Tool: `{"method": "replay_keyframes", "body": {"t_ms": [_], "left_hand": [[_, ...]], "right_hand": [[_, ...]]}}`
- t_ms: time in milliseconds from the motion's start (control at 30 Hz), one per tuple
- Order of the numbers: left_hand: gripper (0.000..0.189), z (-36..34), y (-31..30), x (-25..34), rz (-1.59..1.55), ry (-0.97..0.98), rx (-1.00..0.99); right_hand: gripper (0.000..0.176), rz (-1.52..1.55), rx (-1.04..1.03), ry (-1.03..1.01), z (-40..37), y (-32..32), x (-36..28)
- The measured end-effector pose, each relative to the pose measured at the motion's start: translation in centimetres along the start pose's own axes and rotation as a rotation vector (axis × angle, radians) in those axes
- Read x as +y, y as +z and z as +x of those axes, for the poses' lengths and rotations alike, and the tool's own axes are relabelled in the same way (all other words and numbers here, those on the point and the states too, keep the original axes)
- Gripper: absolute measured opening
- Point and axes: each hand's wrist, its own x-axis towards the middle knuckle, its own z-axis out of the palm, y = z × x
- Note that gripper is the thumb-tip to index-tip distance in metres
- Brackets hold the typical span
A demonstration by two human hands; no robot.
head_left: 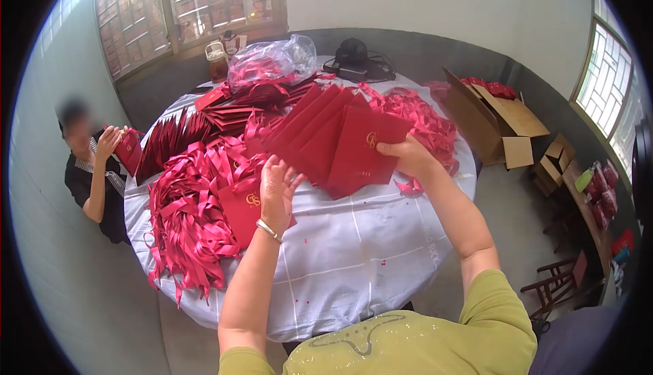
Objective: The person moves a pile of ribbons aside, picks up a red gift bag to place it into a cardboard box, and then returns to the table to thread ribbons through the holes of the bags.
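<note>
A fanned stack of flat red paper bags [367, 145] is spread above the table, the front one bearing a gold logo. My right hand [407, 157] grips the stack at its right edge, thumb on the front bag. My left hand [277, 188], with a bangle at the wrist, is held up just left of the stack, fingers apart and nothing in them. Below and behind it, another red bag with a gold logo [241, 213] rests on a heap of pink-red ribbons [187, 229].
On the round table's white cloth [340, 259] stand rows of red bags [177, 133], a second ribbon heap [432, 126] and a clear plastic bag [272, 62]. A person [95, 164] at the left holds a red bag [128, 150]. Cardboard boxes [490, 116] stand at the right.
</note>
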Motion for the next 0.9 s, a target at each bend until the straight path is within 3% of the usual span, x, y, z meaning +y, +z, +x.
{"method": "replay_keyframes", "body": {"t_ms": [33,100,233,500,567,600,667,733,800,833,867,900], "left_hand": [[0.059,-0.1,0.3,0.4,-0.151,-0.061,-0.096],[0.056,-0.8,1.4,0.3,-0.200,-0.082,-0.104],[0.051,-1.4,3.1,0.2,-0.077,-0.130,0.058],[0.055,-2.9,5.0,-1.8,0.031,-0.055,0.097],[0.052,-3.3,5.6,-2.0,-0.107,-0.024,0.116],[0.052,-3.3,5.1,-2.2,-0.104,-0.031,0.114],[0.049,-3.2,5.0,-1.6,0.265,0.127,-0.013],[0.045,-2.8,4.7,-1.0,0.326,0.067,0.140],[0.039,-1.5,3.5,1.0,0.236,0.054,0.183],[0.039,-1.6,4.3,2.9,0.211,0.005,0.314],[0.037,-1.5,5.1,4.4,0.222,0.055,0.401],[0.037,-1.2,4.8,5.4,0.257,0.145,0.424]], "right_hand": [[0.044,-0.003,-0.050,0.036,-0.1,0.3,0.8],[0.045,-0.002,-0.050,0.076,-0.8,1.2,2.5],[0.042,0.100,-0.043,0.108,-0.9,1.5,4.3],[0.036,0.304,0.239,-0.022,-1.9,6.1,7.4],[0.039,0.352,0.308,-0.087,-1.6,6.9,8.3],[0.040,0.321,0.320,-0.106,-1.4,7.1,8.8],[0.042,0.205,0.334,-0.162,-1.2,7.9,9.2],[0.044,-0.015,0.367,-0.223,-1.2,8.8,8.7],[0.043,-0.232,0.180,-0.265,0.1,7.5,7.3],[0.045,-0.278,0.073,-0.271,1.4,6.2,6.2],[0.044,-0.347,0.170,-0.399,4.5,3.2,7.2],[0.042,-0.340,0.274,-0.357,5.5,2.4,5.5]]}}
